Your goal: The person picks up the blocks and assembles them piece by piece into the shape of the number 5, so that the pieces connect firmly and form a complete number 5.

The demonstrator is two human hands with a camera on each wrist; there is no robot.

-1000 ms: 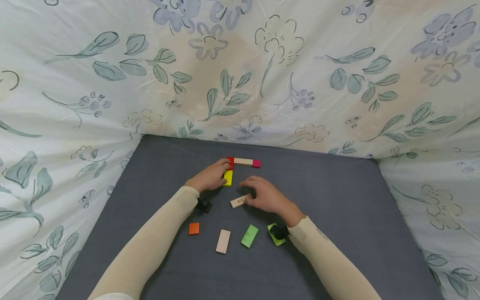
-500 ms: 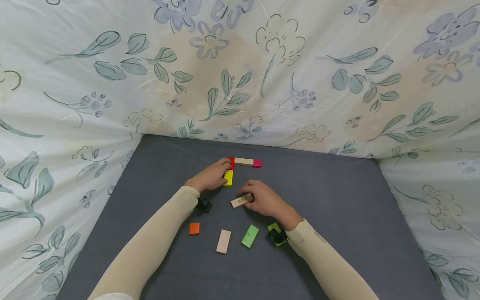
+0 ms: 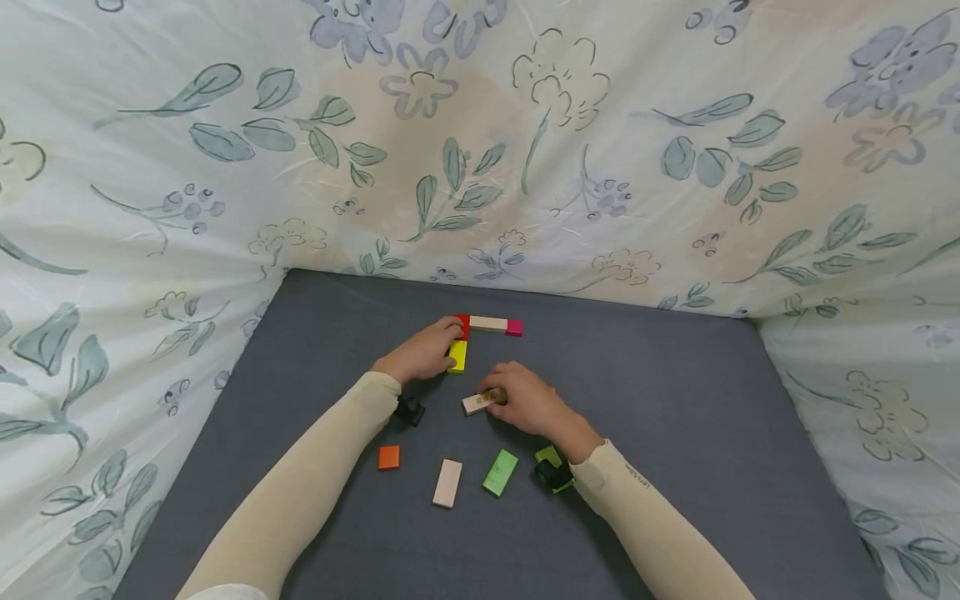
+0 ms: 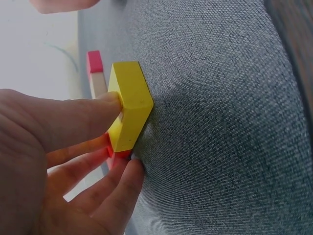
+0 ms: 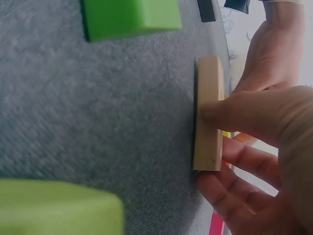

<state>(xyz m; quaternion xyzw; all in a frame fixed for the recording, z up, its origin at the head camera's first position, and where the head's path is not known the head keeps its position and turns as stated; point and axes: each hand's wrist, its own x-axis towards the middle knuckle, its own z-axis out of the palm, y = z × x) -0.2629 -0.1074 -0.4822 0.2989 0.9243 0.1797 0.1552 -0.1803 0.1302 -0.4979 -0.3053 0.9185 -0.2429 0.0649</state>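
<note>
My left hand holds a yellow block and the red block behind it, which stand end to end. In the left wrist view the thumb presses the yellow block while fingertips lie by the red one. A plain wooden block and a magenta cube run rightward from the red block. With thumb and fingers, my right hand pinches a wooden block that has printing on its top. The right wrist view shows that wooden block close to the grey cloth.
Nearer the body lie an orange square block, a pale wooden block and a green block. A lime block is partly hidden under the right wrist strap. Floral fabric hangs behind the grey surface.
My right hand has drawn in slightly, and its fingers have curled round the printed wooden block, which has turned a little. The left hand has stayed at the yellow and red blocks.
</note>
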